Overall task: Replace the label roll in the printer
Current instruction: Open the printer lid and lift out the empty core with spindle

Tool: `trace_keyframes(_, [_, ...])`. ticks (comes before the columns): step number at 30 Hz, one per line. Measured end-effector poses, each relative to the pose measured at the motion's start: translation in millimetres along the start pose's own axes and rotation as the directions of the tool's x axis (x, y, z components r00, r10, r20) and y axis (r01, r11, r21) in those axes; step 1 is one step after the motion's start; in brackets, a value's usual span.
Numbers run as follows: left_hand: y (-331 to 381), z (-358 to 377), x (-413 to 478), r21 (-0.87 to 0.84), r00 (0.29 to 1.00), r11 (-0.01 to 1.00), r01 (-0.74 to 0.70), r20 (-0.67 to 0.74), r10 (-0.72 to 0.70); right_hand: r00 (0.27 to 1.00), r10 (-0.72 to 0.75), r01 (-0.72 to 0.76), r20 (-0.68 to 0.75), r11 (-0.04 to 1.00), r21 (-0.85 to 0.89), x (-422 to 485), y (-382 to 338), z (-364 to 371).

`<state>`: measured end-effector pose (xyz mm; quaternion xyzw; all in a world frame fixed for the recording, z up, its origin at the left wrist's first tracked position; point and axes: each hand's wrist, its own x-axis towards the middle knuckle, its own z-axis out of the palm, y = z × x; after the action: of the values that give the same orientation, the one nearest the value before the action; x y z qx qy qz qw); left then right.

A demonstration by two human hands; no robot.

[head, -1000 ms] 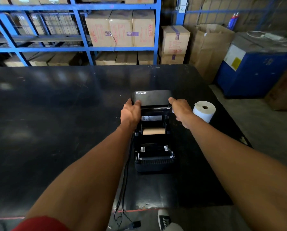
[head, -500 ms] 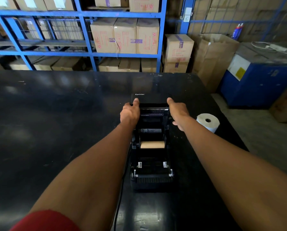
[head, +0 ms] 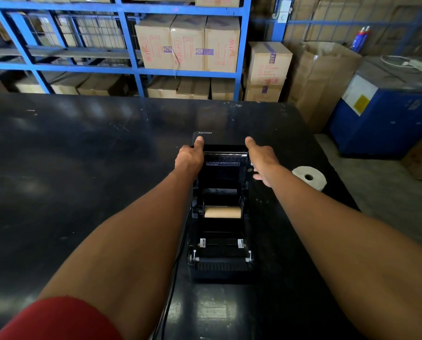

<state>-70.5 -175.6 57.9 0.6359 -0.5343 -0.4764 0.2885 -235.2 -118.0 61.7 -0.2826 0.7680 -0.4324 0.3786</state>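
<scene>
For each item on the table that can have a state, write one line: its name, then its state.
Printer lid: swung fully open, held at both edges.
Cardboard core: bare, seated in the printer bay.
New label roll: full, lying on the table, untouched.
Left hand: gripping the lid.
Right hand: open, thumb on the lid.

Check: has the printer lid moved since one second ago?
Yes. The printer lid has swung back away from the printer base, now lying far more open.

One printer (head: 219, 217), two rolls (one spent) (head: 309, 178)
</scene>
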Motion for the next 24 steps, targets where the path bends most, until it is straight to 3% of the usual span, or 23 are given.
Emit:
trace_keyframes(5, [-7,2,-5,0.001,0.999,1.0,0.021,-0.026,-0.021,1.0,-0.023,0.023,-0.003,1.0,-0.011,-6,10,-1])
trace_keyframes(8, [-19,2,-19,0.031,0.997,0.999,0.028,-0.069,-0.025,0.996,-0.035,0.031,-0.078,0.998,-0.055,-17,23,-1])
trace_keyframes(11, [-51,-4,-37,0.172,0.999,0.985,-0.017,-0.026,0.022,0.99,-0.051,0.032,-0.133,0.989,-0.142,-33,53,0])
trace_keyframes(16, [-107,-14,-59,0.371,0.99,0.922,-0.11,0.124,0.068,0.997,-0.074,0.073,0.016,0.901,-0.427,-64,113,3])
trace_keyframes(24, [-133,-2,-57,0.502,0.972,0.835,-0.226,0.176,0.157,0.988,-0.078,0.141,0.13,0.791,-0.595,-59,136,8])
